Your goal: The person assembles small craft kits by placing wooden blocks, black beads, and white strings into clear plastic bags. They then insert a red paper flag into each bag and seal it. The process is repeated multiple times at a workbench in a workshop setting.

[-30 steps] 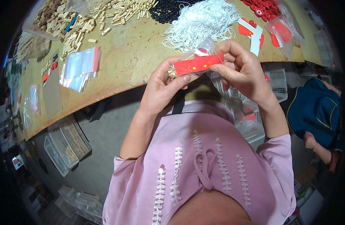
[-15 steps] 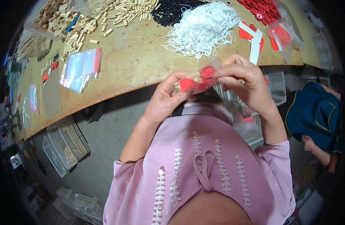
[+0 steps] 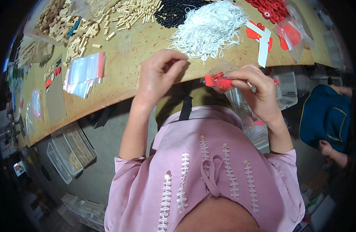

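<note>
Red-filled clear packet (image 3: 219,80) pinched in the right hand (image 3: 255,91) just off the near edge of the wooden worktop (image 3: 139,50), long axis running left-right and poking left past the fingers (image 3: 239,82). Left hand (image 3: 158,77) apart from it, to the packet's left over the worktop edge, fingertips pressed together on nothing discernible; right hand plainly the nearer.
</note>
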Demonstrator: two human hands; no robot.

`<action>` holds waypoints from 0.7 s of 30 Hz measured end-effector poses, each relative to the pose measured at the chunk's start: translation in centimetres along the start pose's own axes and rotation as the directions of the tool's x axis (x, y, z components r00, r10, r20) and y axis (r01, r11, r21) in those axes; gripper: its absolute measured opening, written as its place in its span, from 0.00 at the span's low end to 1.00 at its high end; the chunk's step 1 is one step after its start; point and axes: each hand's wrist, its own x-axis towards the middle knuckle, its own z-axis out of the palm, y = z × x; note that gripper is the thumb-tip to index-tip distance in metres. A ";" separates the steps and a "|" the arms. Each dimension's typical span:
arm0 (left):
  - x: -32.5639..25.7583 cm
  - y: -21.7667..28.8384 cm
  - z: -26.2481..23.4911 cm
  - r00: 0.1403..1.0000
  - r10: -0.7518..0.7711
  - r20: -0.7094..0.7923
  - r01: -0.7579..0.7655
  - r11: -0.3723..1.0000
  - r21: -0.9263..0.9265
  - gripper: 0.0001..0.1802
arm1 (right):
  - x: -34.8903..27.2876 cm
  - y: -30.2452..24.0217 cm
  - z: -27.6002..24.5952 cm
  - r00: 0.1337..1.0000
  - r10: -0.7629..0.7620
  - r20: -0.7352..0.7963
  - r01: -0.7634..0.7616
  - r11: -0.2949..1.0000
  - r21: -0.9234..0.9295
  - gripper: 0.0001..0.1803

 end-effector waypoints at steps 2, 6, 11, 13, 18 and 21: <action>0.7 -0.7 1.6 0.980 0.189 0.060 -0.196 0.969 0.150 0.04 | -0.1 -0.1 0.3 1.000 -0.002 0.010 0.003 1.000 -0.023 0.13; 1.9 -0.2 4.4 0.937 0.348 -0.030 -0.299 0.843 0.447 0.06 | -0.6 -0.1 0.6 0.999 -0.037 0.041 0.037 0.999 -0.015 0.13; 2.8 -1.0 4.6 0.940 0.338 -0.054 -0.245 0.773 0.585 0.05 | -1.6 -0.5 0.4 0.998 0.019 0.066 -0.017 0.999 -0.033 0.13; 2.5 -1.0 4.0 0.976 0.202 -0.085 -0.150 0.897 0.415 0.04 | -1.9 -0.5 0.6 0.999 0.019 0.050 -0.018 1.000 -0.009 0.12; 0.6 -1.9 0.7 0.992 0.010 -0.123 -0.028 0.989 -0.147 0.03 | -1.7 0.1 1.8 0.998 -0.067 0.018 0.067 0.998 0.000 0.11; -0.3 -0.9 -1.6 0.985 -0.169 -0.042 0.127 0.862 -0.491 0.04 | -1.4 0.2 3.0 0.995 -0.094 0.017 0.093 0.995 0.039 0.10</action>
